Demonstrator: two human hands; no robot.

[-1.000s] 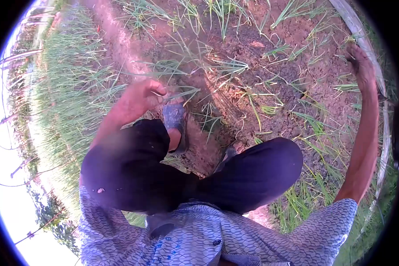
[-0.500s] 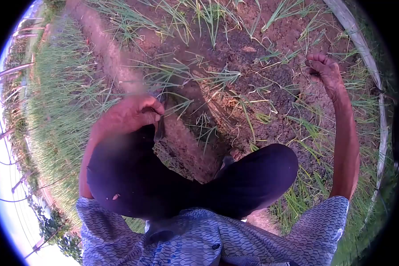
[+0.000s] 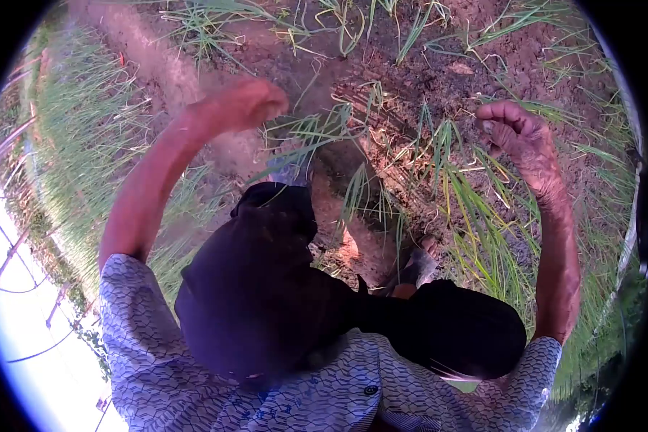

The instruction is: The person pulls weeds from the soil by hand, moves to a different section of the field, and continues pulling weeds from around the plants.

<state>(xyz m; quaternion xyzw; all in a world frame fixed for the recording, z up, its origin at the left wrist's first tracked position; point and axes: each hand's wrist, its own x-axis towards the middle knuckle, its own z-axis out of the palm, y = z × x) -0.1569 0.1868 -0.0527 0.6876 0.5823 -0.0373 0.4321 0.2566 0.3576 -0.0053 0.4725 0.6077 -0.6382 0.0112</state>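
My left hand [image 3: 261, 102] is raised over the soil in front of my left knee, its fingers curled; whether anything is between them is blurred. Thin green plants [image 3: 313, 133] lie just below and beside it. On the right, my right hand [image 3: 515, 133] hovers above the soil with fingers bent in toward the thumb, and what they hold, if anything, is too small to name. Long green leaves [image 3: 471, 209] stand below and left of that hand. Dark wet soil [image 3: 410, 93] lies between the two hands.
Both my knees, in dark cloth [image 3: 245, 288], are bent beneath the hands. A foot [image 3: 417, 266] rests on the soil between them. Dense green plants [image 3: 86, 151] grow at the left. A pale edging strip [image 3: 630, 223] runs along the far right.
My left hand has moved forward and slightly right, away from the knee. The right hand has shifted slightly left and down. The knees and the view have shifted too.
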